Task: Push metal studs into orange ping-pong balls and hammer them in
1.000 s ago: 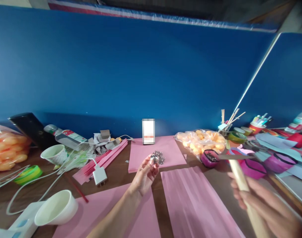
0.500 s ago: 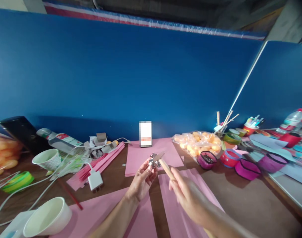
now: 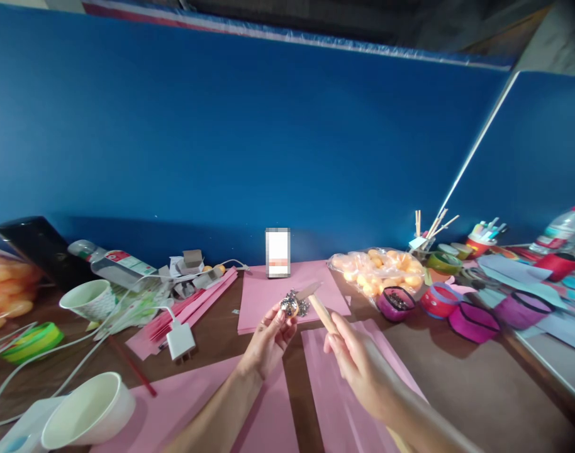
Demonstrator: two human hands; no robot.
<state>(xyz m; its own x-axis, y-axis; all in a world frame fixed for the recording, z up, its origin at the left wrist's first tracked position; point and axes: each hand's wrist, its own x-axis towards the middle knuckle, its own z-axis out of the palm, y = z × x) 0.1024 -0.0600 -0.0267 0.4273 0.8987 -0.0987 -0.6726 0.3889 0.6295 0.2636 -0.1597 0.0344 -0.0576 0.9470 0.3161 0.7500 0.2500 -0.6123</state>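
Observation:
Between the fingertips of my left hand (image 3: pixel 268 336) is a small ball (image 3: pixel 290 306), mostly covered in shiny silver and dark bits, with some orange showing. My right hand (image 3: pixel 351 352) is closed around the wooden handle of a palette knife (image 3: pixel 321 311). Its pointed metal blade angles up and left, past the ball and apart from it. Behind the ball, a small heap of shiny bits (image 3: pixel 304 307) lies on a pink sheet (image 3: pixel 259 308).
A bag of orange balls (image 3: pixel 384 270) sits right of the pink sheet, beside a purple pot of dark bits (image 3: pixel 396 304). More pots and a cup of sticks (image 3: pixel 424 242) stand further right. Paper cups (image 3: pixel 92 409), a white charger (image 3: pixel 180 341) and cables lie left.
The palette knife's blade has moved from against the ball to the upper right, away from it. My left hand has turned the ball slightly, uncovering the heap behind.

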